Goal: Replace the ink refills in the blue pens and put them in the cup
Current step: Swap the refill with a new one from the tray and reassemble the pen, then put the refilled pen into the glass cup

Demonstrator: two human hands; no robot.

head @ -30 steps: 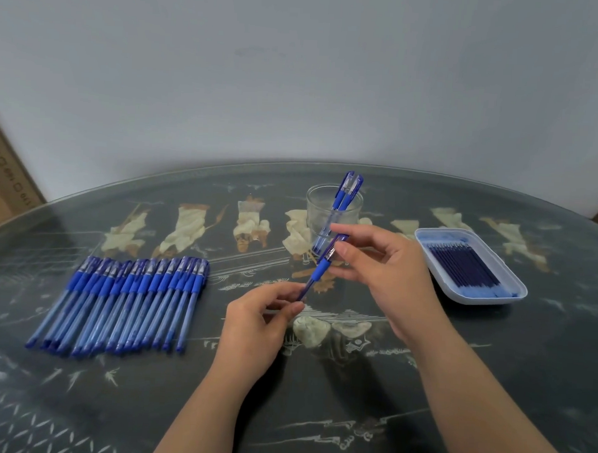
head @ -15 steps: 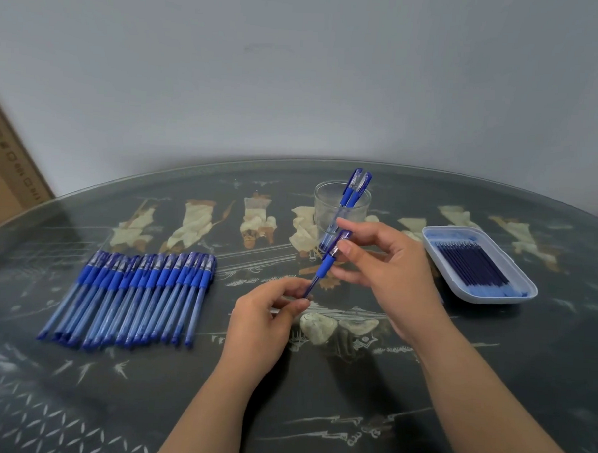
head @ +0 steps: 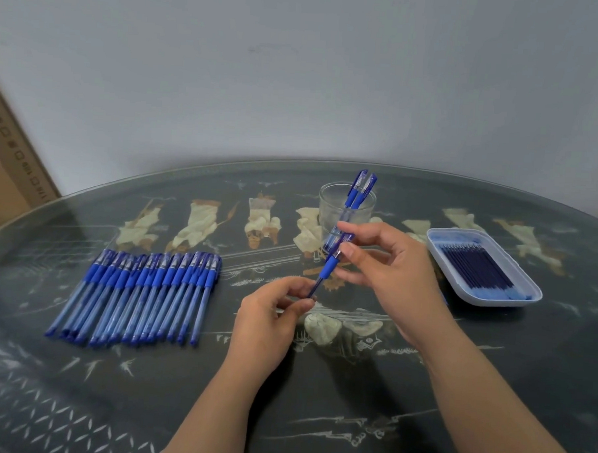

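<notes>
Table (head: 317, 398): glass, far edge curves by wall.
L hand (head: 266, 317): pinches pen (head: 330, 267) low end.
R hand (head: 391, 268): grips its top.
Cup (head: 329, 207): just behind.
Row (head: 140, 288) L, tray (head: 486, 301) R: clear of hands.

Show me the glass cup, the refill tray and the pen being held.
glass cup (head: 329, 210), head view, left wall of the glass.
refill tray (head: 500, 301), head view, near rim.
held pen (head: 329, 266), head view, blue rubber grip.

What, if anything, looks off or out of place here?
Nothing stands out. The pen row lies tidy at left, two pens stand in the cup, refills lie in the tray, nothing spilled. Left hand and right hand pinch a single pen between them.
</notes>
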